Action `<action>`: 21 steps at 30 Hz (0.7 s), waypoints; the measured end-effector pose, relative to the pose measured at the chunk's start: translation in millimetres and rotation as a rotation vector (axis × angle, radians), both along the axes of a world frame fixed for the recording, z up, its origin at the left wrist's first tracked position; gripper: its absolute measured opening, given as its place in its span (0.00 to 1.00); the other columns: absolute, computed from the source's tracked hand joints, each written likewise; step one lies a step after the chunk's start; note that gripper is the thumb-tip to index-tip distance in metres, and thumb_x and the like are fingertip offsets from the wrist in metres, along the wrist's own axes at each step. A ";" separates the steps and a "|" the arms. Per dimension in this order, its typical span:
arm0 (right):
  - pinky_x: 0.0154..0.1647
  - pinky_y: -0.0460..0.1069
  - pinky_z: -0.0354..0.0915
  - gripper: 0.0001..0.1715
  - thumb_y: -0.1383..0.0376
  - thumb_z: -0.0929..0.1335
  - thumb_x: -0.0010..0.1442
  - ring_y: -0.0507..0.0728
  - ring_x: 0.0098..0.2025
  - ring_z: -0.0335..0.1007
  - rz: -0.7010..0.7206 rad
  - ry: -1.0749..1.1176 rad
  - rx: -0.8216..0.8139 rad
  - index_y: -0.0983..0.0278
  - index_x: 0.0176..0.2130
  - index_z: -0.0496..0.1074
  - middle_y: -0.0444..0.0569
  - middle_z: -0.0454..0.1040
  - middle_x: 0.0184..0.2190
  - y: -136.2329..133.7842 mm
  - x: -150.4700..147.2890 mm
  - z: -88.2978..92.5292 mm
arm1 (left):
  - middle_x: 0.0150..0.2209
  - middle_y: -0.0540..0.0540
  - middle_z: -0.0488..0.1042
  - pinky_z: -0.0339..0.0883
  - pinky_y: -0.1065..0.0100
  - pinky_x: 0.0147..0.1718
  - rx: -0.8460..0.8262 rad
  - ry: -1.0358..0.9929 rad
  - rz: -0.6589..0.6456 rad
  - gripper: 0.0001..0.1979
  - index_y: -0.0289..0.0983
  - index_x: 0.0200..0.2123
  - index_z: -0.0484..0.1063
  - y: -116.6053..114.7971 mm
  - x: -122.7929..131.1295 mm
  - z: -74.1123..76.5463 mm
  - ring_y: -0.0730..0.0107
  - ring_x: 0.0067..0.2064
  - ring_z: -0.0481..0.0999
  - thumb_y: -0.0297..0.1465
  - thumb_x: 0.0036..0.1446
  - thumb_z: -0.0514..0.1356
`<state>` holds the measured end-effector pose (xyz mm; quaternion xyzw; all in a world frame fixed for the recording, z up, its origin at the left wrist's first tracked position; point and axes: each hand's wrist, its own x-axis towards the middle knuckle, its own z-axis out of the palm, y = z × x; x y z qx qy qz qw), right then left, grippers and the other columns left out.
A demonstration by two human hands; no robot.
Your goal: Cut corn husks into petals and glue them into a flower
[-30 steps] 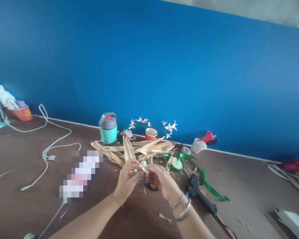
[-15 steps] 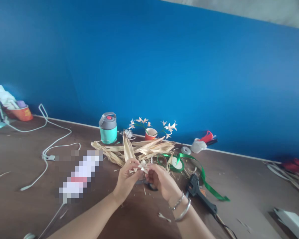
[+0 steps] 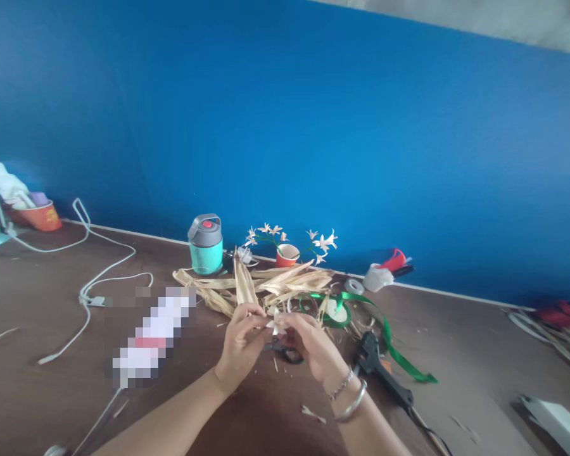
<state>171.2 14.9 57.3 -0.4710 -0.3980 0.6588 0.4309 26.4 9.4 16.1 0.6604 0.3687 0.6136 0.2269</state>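
Observation:
Between my two hands is a small cream flower (image 3: pixel 276 324) with pointed petals, apparently made of corn husk. My left hand (image 3: pixel 243 339) has its fingertips closed at the flower's left side. From the right, my right hand (image 3: pixel 308 342) pinches the flower's other side; a chain and a bangle are on that wrist. Black-handled scissors (image 3: pixel 291 354) lie on the table beneath the hands, partly hidden. Just beyond the hands is a heap of dried corn husks (image 3: pixel 294 282). Finished flowers (image 3: pixel 325 242) on green stems lean out of a paper cup (image 3: pixel 287 254).
A hot glue gun (image 3: pixel 384 370) and a green ribbon (image 3: pixel 389 342) lie to the right. At the back stand a turquoise flask (image 3: pixel 206 246) and a roll of tape (image 3: pixel 354 287). White cables (image 3: pixel 109 259) cross the left side, near a blurred-out white object (image 3: pixel 154 335). A blue wall (image 3: pixel 285 126) rises behind.
The flower has turned and moved slightly right between my fingers. My hands have shifted a little, and more of the scissors shows below them.

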 end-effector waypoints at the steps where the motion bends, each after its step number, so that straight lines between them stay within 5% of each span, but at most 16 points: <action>1: 0.25 0.45 0.57 0.13 0.58 0.71 0.45 0.49 0.23 0.61 -0.002 -0.008 0.000 0.66 0.21 0.72 0.43 0.70 0.19 0.3 0.3 -1.0 | 0.33 0.46 0.67 0.67 0.67 0.35 0.021 0.020 0.022 0.04 0.38 0.28 0.73 -0.2 -0.1 0.2 0.68 0.36 0.71 0.25 0.53 0.58; 21: 0.26 0.45 0.55 0.08 0.62 0.70 0.42 0.49 0.23 0.61 0.052 0.053 -0.069 0.66 0.20 0.73 0.43 0.70 0.19 -1.9 1.5 7.7 | 0.33 0.47 0.67 0.64 0.66 0.37 0.114 0.155 0.155 0.05 0.38 0.30 0.71 -0.8 -2.8 -3.8 0.68 0.37 0.69 0.23 0.53 0.58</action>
